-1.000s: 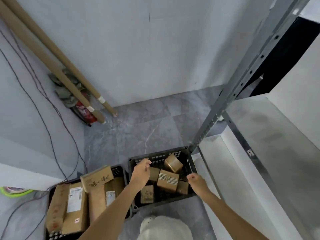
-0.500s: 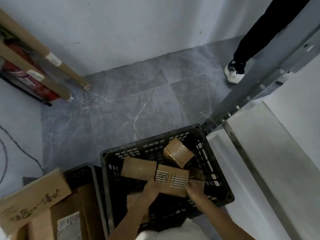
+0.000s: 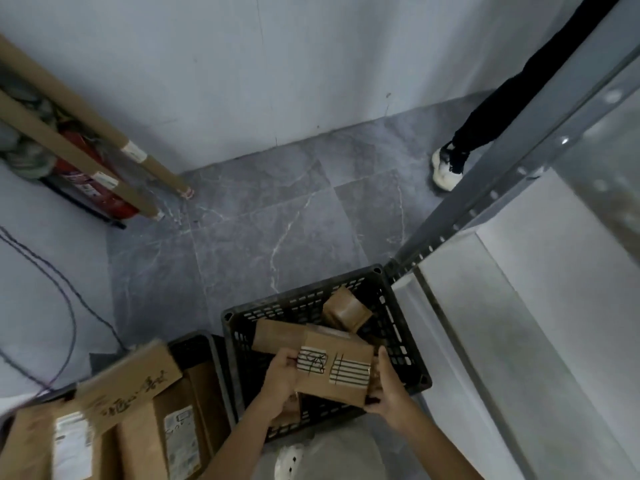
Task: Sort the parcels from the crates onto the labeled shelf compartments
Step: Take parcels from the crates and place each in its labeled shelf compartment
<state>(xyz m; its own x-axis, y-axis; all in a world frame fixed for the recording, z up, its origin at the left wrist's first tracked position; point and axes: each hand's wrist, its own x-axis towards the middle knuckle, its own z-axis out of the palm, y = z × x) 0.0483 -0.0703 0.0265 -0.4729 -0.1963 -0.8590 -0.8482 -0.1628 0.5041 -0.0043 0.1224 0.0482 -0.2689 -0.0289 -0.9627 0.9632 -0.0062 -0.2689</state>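
1. The parcel (image 3: 334, 372), a brown cardboard box with two white labels ruled in black lines on its top face, is held up over the near part of the black crate (image 3: 304, 292).
2. Both hands grasp it. The left hand (image 3: 280, 379) grips its left edge with the thumb on top by the label, and the right hand (image 3: 388, 389) curls around its right side and near corner.
3. Below and behind it in the same crate lie more brown parcels: a flat box (image 3: 277, 336) partly under the held one, and a small box (image 3: 346, 311) tilted against the far wall.
4. Just to the left stands a second crate (image 3: 194, 341), packed with bigger cartons. One carton with handwriting (image 3: 128, 386) lies across the top, and a carton with a printed label (image 3: 180, 441) stands beside it.
5. To the right, a perforated grey metal post (image 3: 502, 178) of the shelf rises from the crate's far right corner, with a pale shelf board (image 3: 519, 323) next to it.
6. The floor (image 3: 277, 220) is grey marbled tile.
7. In the far left corner, long cardboard tubes (image 3: 86, 112) lean against the wall over a red fire extinguisher (image 3: 93, 188), and a dark cable (image 3: 69, 306) loops down the left wall.
8. Another person's dark trouser leg and white shoe (image 3: 446, 168) stand beyond the post.
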